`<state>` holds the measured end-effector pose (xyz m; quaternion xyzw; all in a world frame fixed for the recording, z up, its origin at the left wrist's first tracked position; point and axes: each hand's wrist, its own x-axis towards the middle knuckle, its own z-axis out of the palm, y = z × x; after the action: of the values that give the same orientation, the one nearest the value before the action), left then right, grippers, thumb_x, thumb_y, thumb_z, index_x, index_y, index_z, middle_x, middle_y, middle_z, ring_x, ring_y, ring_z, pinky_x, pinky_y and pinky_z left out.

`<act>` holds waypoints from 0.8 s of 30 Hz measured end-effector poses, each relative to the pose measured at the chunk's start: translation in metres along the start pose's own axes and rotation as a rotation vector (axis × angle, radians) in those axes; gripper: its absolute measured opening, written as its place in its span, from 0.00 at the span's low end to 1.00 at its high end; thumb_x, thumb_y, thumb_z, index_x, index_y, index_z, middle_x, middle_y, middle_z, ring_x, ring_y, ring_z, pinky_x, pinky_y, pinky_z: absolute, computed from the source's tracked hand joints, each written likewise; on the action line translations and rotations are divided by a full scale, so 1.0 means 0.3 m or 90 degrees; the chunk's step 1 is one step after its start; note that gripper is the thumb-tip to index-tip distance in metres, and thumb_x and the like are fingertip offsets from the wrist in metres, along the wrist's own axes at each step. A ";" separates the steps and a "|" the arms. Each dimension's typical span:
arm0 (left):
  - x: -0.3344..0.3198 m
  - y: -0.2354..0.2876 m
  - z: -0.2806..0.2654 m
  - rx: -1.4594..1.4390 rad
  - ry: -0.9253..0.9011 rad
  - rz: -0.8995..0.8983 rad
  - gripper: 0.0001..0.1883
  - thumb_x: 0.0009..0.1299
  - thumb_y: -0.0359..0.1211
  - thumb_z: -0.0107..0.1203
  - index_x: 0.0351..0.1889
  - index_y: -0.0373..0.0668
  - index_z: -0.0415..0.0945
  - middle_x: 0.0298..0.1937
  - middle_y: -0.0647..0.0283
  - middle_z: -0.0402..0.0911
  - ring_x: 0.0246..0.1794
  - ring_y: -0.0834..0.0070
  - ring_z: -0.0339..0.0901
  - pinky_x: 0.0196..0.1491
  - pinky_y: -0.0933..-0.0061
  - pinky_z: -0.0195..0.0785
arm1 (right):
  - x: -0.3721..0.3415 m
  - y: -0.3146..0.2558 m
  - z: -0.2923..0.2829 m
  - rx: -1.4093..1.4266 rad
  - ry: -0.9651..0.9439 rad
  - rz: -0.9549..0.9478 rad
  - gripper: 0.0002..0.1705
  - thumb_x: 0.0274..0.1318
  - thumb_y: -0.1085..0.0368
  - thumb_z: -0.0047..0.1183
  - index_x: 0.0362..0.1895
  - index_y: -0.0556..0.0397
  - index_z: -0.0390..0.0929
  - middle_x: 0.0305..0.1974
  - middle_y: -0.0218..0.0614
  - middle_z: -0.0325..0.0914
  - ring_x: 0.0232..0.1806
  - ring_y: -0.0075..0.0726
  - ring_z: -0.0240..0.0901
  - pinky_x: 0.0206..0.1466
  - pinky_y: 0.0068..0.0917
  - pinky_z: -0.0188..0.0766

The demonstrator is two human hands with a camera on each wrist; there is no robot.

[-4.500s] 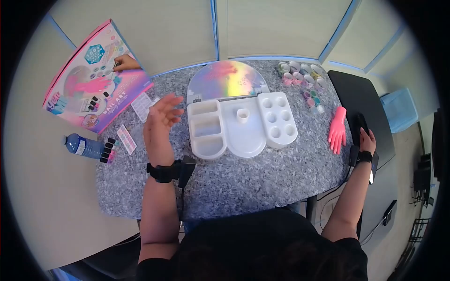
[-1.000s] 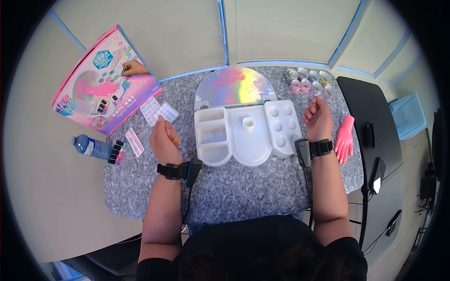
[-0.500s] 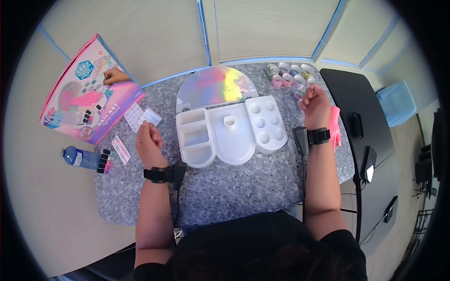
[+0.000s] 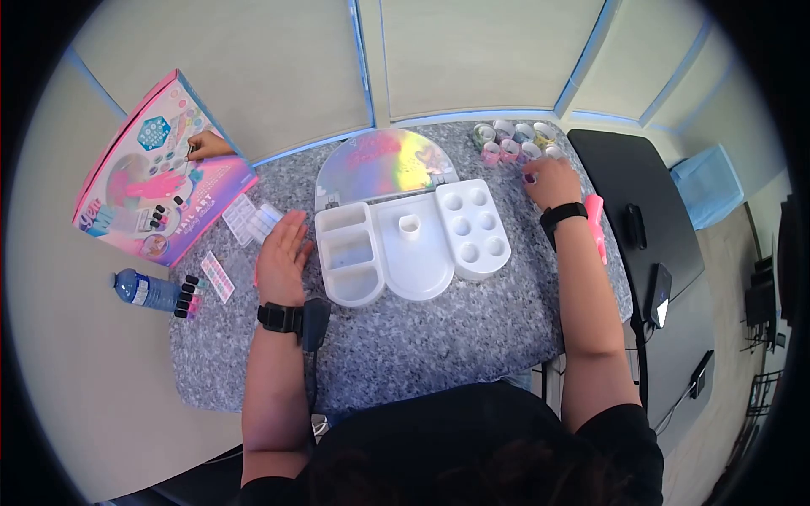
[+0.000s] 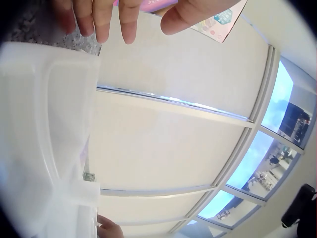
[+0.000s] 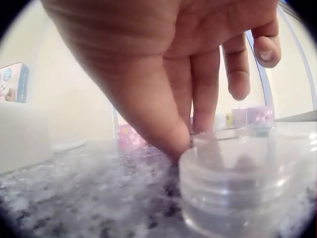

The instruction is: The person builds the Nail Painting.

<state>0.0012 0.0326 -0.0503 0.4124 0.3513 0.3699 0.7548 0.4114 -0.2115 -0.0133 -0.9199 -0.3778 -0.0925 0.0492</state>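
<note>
Fingers extended and slightly apart, the left hand (image 4: 283,257) hovers at the left side of the white tray (image 4: 418,261), holding nothing; its fingers also show in the left wrist view (image 5: 114,15). The right hand (image 4: 557,181) reaches down at the right, fingertips beside a small purple pot (image 4: 530,178). In the right wrist view a clear round pot (image 6: 228,193) stands in front of the right hand's thumb and fingers (image 6: 163,84). What the fingertips touch is hidden. The tray has three compartments, a short central post and several round wells; its iridescent lid (image 4: 384,164) stands behind.
Several small tubs (image 4: 509,150) stand at the back right. A pink model hand (image 4: 596,228) lies beside the right wrist. At the left are a nail-art box (image 4: 160,177), a water bottle (image 4: 148,289), polish bottles (image 4: 186,297) and a sticker sheet (image 4: 218,277).
The right hand came from the black side table to above the small pots, then lowered with its palm turned down. The left hand's fingers have spread from a loose curl. The head view has shifted.
</note>
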 end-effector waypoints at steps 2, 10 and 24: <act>0.003 0.001 0.001 0.007 -0.002 -0.005 0.32 0.84 0.49 0.44 0.79 0.40 0.67 0.80 0.57 0.72 0.76 0.68 0.70 0.73 0.64 0.62 | -0.008 -0.026 -0.026 0.007 -0.004 -0.004 0.12 0.53 0.58 0.69 0.43 0.38 0.94 0.46 0.33 0.91 0.55 0.52 0.82 0.62 0.47 0.80; -0.007 0.006 0.007 0.002 -0.011 -0.048 0.32 0.84 0.49 0.45 0.77 0.37 0.69 0.78 0.55 0.74 0.75 0.65 0.73 0.74 0.65 0.64 | -0.114 -0.249 -0.194 0.383 -0.020 -0.192 0.15 0.49 0.61 0.75 0.44 0.44 0.92 0.43 0.30 0.91 0.53 0.48 0.81 0.60 0.45 0.77; -0.023 -0.025 0.036 0.103 -0.040 0.001 0.26 0.82 0.31 0.59 0.76 0.33 0.71 0.71 0.54 0.80 0.68 0.67 0.80 0.71 0.65 0.73 | -0.106 -0.367 -0.160 0.278 -0.063 -0.254 0.14 0.42 0.65 0.76 0.37 0.48 0.90 0.39 0.33 0.90 0.52 0.50 0.80 0.62 0.44 0.72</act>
<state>0.0091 0.0199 -0.0508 0.4841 0.3555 0.3277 0.7293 0.3053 -0.1628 0.0294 -0.7985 -0.5642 0.0276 0.2080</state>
